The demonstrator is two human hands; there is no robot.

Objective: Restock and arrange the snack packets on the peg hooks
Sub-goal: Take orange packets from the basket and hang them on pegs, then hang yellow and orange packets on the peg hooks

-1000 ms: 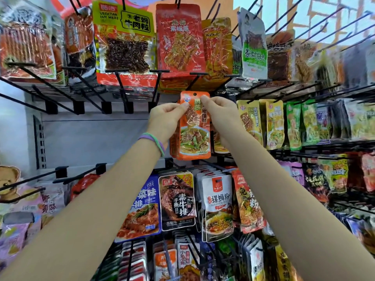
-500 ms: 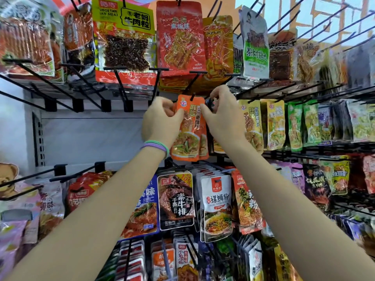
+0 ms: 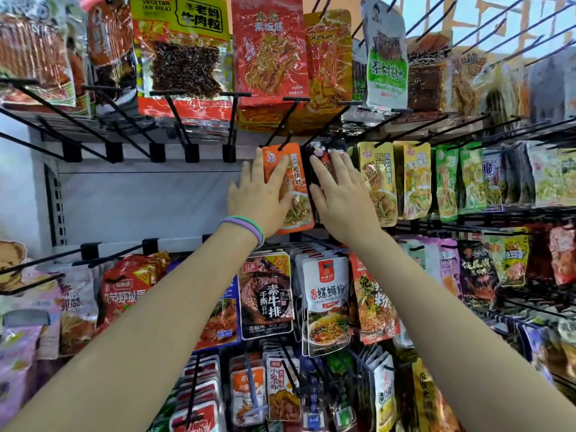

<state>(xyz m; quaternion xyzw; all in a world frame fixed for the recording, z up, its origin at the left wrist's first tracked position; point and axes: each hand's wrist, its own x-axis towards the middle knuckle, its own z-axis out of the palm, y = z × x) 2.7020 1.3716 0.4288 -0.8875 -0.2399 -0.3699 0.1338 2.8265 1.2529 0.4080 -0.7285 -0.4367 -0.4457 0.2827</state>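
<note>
An orange snack packet [image 3: 297, 194] hangs on a black peg hook [image 3: 285, 129] in the middle row of the display. My left hand [image 3: 260, 194] lies flat against its left side, fingers straight and pointing up. Beside it hangs a darker packet [image 3: 324, 154], and my right hand [image 3: 338, 194] presses flat on it, fingers spread. Neither hand curls round a packet. The lower part of the dark packet is hidden behind my right hand.
Yellow packets [image 3: 378, 182] and green packets [image 3: 447, 179] hang to the right in the same row. Large red packets [image 3: 269, 48] hang above. Bare hooks [image 3: 174, 120] jut out at left over a grey back panel [image 3: 140, 204]. More packets [image 3: 325, 304] fill the lower rows.
The orange packet went from pinched at its top corners to hanging on the hook. Both hands let go, opened and now lie flat on the packets.
</note>
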